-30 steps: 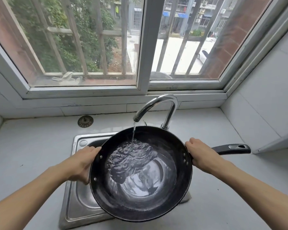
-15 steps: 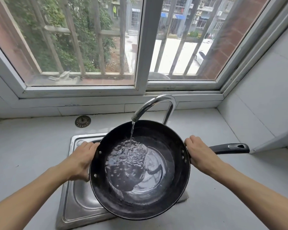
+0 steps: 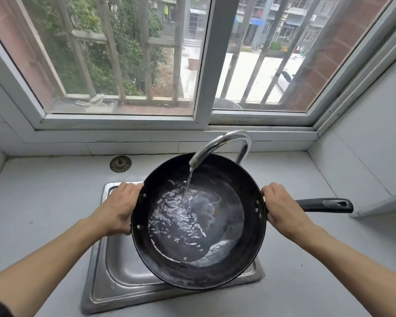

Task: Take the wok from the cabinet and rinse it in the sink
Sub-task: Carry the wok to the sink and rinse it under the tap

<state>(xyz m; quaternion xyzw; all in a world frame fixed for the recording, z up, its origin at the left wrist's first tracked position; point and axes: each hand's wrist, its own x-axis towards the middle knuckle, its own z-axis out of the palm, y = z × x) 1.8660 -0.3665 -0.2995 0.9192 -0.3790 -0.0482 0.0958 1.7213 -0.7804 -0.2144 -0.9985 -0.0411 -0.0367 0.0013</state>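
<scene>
Item: wok (image 3: 199, 268), black, round, long handle (image 3: 327, 205) pointing right. Location: held above the steel sink (image 3: 114, 280), under the tap (image 3: 224, 143); not resting on the basin, as far as can be told.

Holders: left hand (image 3: 119, 211), fingers clamped on the wok's left rim; right hand (image 3: 281, 209), fingers clamped where the handle meets the rim.

Water: a thin stream falls from the spout into the bowl and pools toward the left and near side, rippled.

Step in hand: the rinse itself; the fetching from the cabinet looks done. Next move, by judgement: swirl the pool round the wall, then tip it out into the sink, both hands keeping a firm hold since the water adds weight.

Also present: grey tabletop (image 3: 44, 202); a round strainer plug (image 3: 120, 164) lying behind the sink; window (image 3: 204, 65) with bars.

Writing: none legible on wok, tap or sink.
</scene>
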